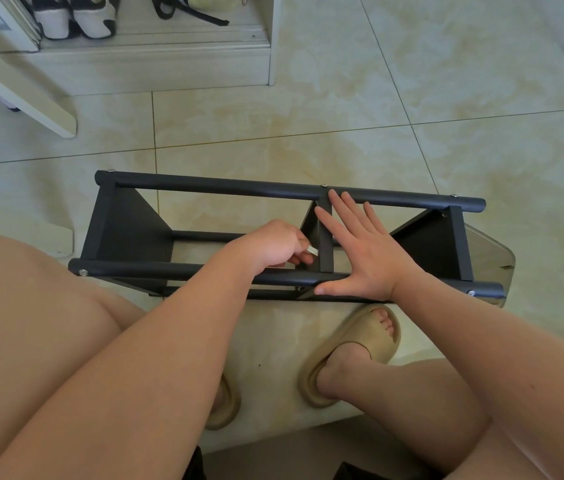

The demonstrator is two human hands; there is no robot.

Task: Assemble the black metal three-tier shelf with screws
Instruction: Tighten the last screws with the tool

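The black metal shelf (225, 188) lies on its side on the tiled floor, two long tubes running left to right with three panels between them. Silver screw heads show at the tube ends and at the middle of the far tube. My right hand (360, 251) lies flat with spread fingers across the middle panel and the near tube. My left hand (273, 245) is curled just left of the middle panel and pinches a small white piece (313, 251); what it is I cannot tell.
My two feet in beige slippers (353, 351) stand just in front of the shelf. A white cabinet (155, 67) with shoes stands at the back left, beside a white slanted leg (31, 98). A grey object (492, 254) lies behind the shelf's right end.
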